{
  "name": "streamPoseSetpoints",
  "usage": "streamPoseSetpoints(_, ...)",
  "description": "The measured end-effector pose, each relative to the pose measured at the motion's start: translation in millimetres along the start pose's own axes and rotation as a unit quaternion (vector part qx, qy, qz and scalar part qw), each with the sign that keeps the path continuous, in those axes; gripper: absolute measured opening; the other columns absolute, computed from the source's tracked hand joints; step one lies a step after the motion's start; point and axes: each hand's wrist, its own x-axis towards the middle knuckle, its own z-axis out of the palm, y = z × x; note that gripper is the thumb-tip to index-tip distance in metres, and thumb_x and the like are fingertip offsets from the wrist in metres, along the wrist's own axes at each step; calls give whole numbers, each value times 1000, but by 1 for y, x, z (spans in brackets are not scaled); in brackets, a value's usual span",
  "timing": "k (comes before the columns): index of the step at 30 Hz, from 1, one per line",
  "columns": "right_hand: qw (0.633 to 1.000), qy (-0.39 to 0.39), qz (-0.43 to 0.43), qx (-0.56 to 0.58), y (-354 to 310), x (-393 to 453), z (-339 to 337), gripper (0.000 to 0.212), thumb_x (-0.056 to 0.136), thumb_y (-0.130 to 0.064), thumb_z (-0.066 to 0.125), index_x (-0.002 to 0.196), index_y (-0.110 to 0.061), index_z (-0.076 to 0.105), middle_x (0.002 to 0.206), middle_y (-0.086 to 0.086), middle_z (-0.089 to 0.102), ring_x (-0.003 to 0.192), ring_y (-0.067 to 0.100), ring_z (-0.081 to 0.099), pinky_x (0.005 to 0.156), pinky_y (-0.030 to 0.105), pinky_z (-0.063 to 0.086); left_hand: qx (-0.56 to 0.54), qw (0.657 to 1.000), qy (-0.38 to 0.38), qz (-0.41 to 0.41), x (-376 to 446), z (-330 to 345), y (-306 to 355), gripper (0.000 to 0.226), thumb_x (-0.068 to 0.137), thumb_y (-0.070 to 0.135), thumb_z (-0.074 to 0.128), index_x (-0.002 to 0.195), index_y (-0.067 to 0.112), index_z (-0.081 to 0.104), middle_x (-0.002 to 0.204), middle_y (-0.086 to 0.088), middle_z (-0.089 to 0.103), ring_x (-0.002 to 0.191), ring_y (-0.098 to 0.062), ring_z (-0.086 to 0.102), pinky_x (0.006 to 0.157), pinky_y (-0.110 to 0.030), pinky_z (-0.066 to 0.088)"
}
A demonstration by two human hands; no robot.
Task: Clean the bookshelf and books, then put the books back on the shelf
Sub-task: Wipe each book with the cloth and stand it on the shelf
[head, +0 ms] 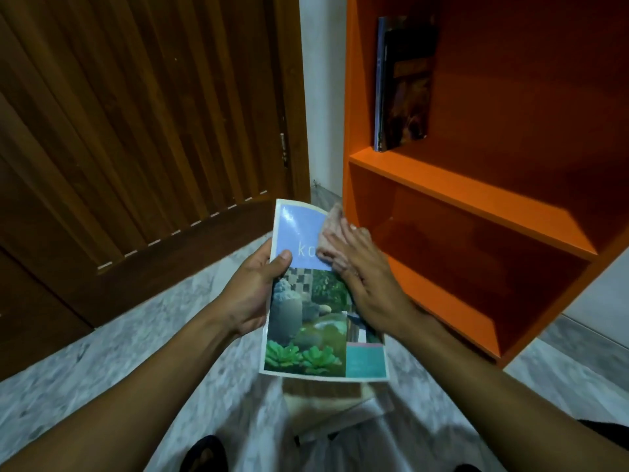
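My left hand (253, 294) grips the left edge of a thin book (313, 321) with a blue top and garden photos on its cover, thumb on the front. My right hand (364, 277) lies flat on the cover's upper right, pressing a pinkish cloth (332, 229) against it. The orange bookshelf (473, 192) stands to the right, its lower compartments bare. On the upper shelf, against the left wall, two dark books (403, 83) stand upright. Below the held book, more books (337, 410) lie stacked on the floor, mostly hidden and blurred.
A brown slatted wooden door (143, 131) fills the left side. A white wall strip (323, 97) separates it from the shelf. The floor (102, 386) is grey marble tile. Dark footwear (204, 454) shows at the bottom edge.
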Motion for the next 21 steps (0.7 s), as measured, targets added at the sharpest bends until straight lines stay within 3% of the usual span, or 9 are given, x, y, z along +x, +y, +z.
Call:
streamPoseSetpoints(3,998,-26,-43,33,-5,-20,22,50,107,-22,41,152,-38,28,166,-10,7,154,10,0,126,38,2,-21,998,57,10,8,-9,-2,37,104,13,42,140,17,52,131,-15,65,115,-37,63,101,-55,48)
streamPoseSetpoints(6,994,-50,-66,74,-12,-38,35,54,103,-4,40,150,-31,39,165,-9,16,154,12,6,125,40,8,-24,993,111,23,16,-22,-2,34,106,16,42,136,21,56,130,-9,66,120,-33,62,104,-52,46)
streamPoseSetpoints(10,989,-74,-76,103,-15,-49,37,51,93,-12,34,140,-20,54,159,-5,34,152,13,18,124,37,16,-45,986,160,19,18,-36,7,35,106,19,43,138,17,55,114,-1,73,99,-21,71,83,-37,57)
streamPoseSetpoints(11,988,-83,-82,102,-16,-51,38,49,93,-11,34,138,-17,56,157,-3,38,151,13,21,124,36,18,-51,984,171,14,17,-40,10,34,105,20,44,137,17,56,114,-1,73,98,-22,72,82,-38,58)
streamPoseSetpoints(13,986,-97,-96,94,-18,-55,40,44,97,-5,38,134,-15,59,151,-2,48,147,11,31,122,36,24,-57,981,187,11,16,-45,15,33,105,22,45,136,18,57,122,-5,71,111,-29,68,96,-50,53)
streamPoseSetpoints(16,986,-93,-57,126,-28,-58,39,27,104,-12,45,122,-21,63,121,-23,63,116,-4,55,97,23,45,-44,980,194,14,17,-51,20,34,106,25,42,138,22,54,131,-7,66,117,-34,64,101,-55,48)
streamPoseSetpoints(17,983,-89,-22,160,-32,-56,36,23,105,-19,44,117,-24,63,104,-26,66,96,-6,61,82,18,47,-28,981,192,18,15,-50,22,34,107,26,39,137,22,54,129,-6,67,111,-31,67,93,-50,54)
streamPoseSetpoints(19,958,-81,66,267,-41,-44,25,20,105,-24,45,112,-26,63,77,-18,69,64,-1,61,60,24,49,4,984,178,25,12,-44,23,31,108,27,35,129,23,58,119,-6,72,93,-25,73,73,-41,60)
streamPoseSetpoints(21,926,-33,128,354,-45,-28,11,19,101,-30,50,113,-27,65,81,-9,72,68,10,66,65,26,51,44,985,163,23,8,-36,19,33,109,27,33,129,18,57,120,-11,71,96,-27,73,76,-42,60)
